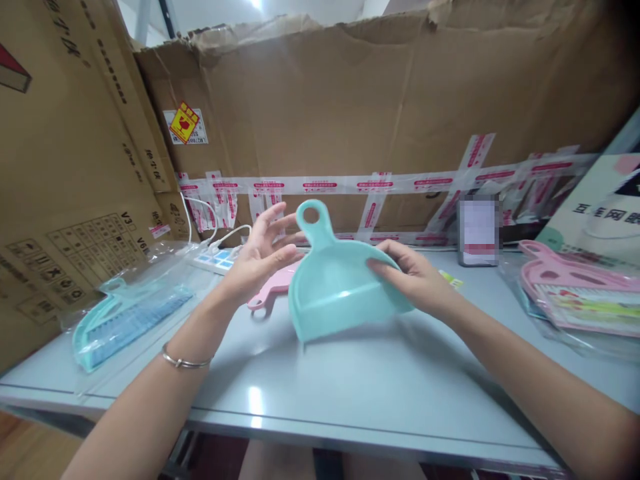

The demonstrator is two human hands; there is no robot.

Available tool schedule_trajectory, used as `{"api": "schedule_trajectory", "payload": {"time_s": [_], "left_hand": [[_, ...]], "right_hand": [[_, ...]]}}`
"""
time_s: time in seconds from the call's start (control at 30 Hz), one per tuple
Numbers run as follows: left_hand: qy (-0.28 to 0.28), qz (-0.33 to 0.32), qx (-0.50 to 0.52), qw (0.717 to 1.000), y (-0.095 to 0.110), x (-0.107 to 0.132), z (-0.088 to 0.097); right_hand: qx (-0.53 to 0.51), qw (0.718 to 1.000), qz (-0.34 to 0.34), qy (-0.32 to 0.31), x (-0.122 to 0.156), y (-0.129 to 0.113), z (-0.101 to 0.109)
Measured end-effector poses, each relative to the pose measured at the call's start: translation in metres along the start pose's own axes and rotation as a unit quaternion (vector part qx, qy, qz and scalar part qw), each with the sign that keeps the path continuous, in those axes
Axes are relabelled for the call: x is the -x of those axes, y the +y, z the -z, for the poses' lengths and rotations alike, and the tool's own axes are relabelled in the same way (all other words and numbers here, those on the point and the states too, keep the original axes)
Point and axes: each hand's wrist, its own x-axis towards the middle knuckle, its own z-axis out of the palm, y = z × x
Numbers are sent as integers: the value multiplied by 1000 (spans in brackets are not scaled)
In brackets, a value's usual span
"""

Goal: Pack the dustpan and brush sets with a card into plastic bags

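A small teal plastic dustpan (333, 283) is held tilted above the grey table (350, 387), its handle with a round hole pointing up. My right hand (407, 277) grips its right rim. My left hand (263, 253) hovers just left of the handle, fingers spread, holding nothing. Behind the teal pan a pink dustpan (273, 290) lies flat on the table, partly hidden.
A teal brush in a clear bag (125, 313) lies at the left. A white power strip (215, 259) sits at the back. Pink dustpan sets in bags (580, 293) lie at the right. Taped cardboard sheets (350, 120) wall the back and left.
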Motion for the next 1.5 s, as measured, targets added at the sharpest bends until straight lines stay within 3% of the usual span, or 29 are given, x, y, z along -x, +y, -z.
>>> {"api": "schedule_trajectory", "payload": {"time_s": [0.1,0.27,0.43,0.53,0.6,0.77,0.9,0.97,1.1,1.17,1.23,1.3,1.37,1.43,1.5], "left_hand": [[0,81,-56,995,-12,2,-7],[92,142,-127,977,-27,2,-20],[212,146,-78,963,-37,-5,-14],[234,141,-71,959,-39,-7,-8],[236,137,-70,959,-38,-8,-7],[231,126,-67,962,-35,-7,-9],[222,127,-63,965,-35,-6,-8],[222,134,-67,964,-36,-6,-7],[198,181,-61,961,-36,-6,-8],[178,209,-57,960,-35,-5,-10],[161,224,-62,959,-34,-4,-13],[144,221,-75,962,-34,-3,-16],[122,208,-86,967,-35,-2,-18],[98,196,-85,972,-39,-1,-21],[95,188,-72,975,-43,-1,-24]], "right_hand": [[-60,992,2,112,2,12,-7],[-124,987,-16,97,-2,27,-17],[70,994,70,39,-18,63,-1],[242,958,138,-72,-25,82,6],[322,927,159,-111,-27,88,5],[362,916,156,-74,-29,87,1],[381,914,141,21,-31,82,16],[347,920,124,134,-32,78,32],[203,901,109,369,-33,66,73],[96,888,126,433,-34,56,87],[-44,875,150,458,-34,42,90],[-136,893,152,402,-29,26,78],[-158,938,112,286,-20,10,55],[-114,973,65,188,-9,0,26],[-22,989,66,132,0,-3,1]]}}
